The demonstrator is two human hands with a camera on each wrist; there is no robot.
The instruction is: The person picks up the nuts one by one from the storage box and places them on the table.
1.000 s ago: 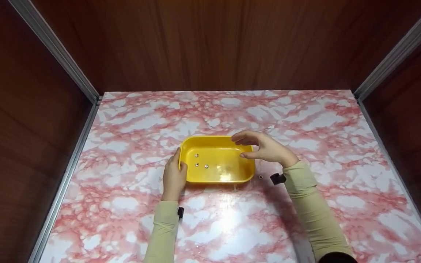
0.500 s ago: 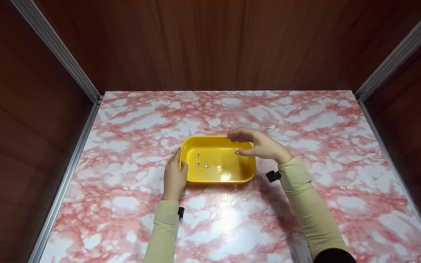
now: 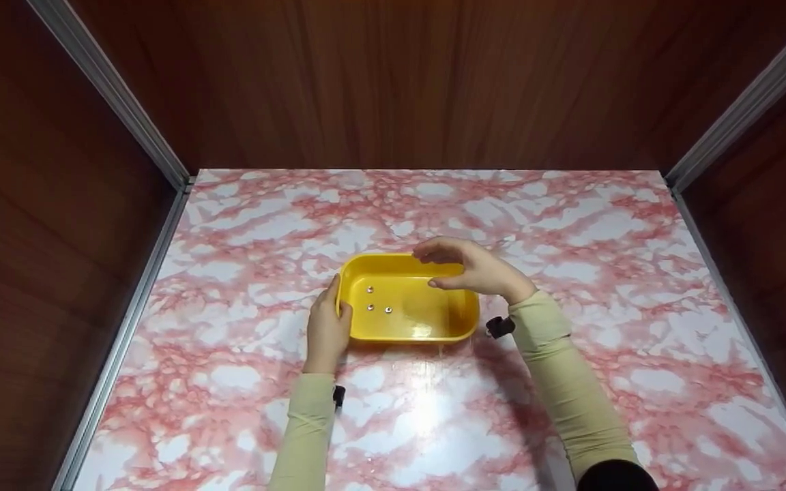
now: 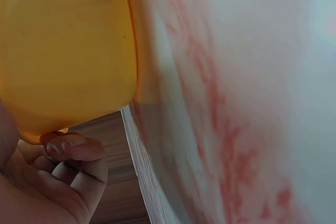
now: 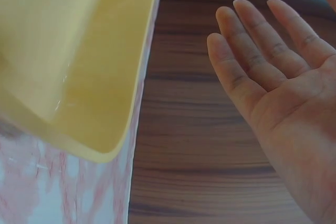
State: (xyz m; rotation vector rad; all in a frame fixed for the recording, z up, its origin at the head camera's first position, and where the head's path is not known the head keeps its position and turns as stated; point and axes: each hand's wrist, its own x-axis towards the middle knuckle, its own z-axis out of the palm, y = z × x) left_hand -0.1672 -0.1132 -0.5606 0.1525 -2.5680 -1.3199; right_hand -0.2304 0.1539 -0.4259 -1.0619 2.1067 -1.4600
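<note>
A yellow plastic bin [image 3: 406, 339] stands in the middle of the marbled tabletop in the head view. My left hand [image 3: 327, 334] grips its left wall, thumb over the rim and fingers outside; in the left wrist view the curled fingers [image 4: 73, 148] meet the bin's end. Three small shiny metal pieces, like nuts, lie at the left of the bin floor: an upper piece [image 3: 370, 290], a lower-left piece [image 3: 370, 307] and a right piece [image 3: 388, 310]. Above the bin's right part hovers my right hand [image 3: 478, 269], its palm [image 5: 294, 108] bare and fingers spread, holding nothing.
Brown wood-grain panels [image 3: 427, 88] with metal corner rails [image 3: 110, 88] close off the back and both sides. The red-and-white tabletop [image 3: 243, 423] surrounds the bin. A black wrist camera [image 3: 500, 327] on the right cuff hangs near the bin's right end.
My right hand has drifted left and slightly away from me across the bin. The small metal piece right of the bin is now mostly covered by the wrist camera. The left hand keeps its grip.
</note>
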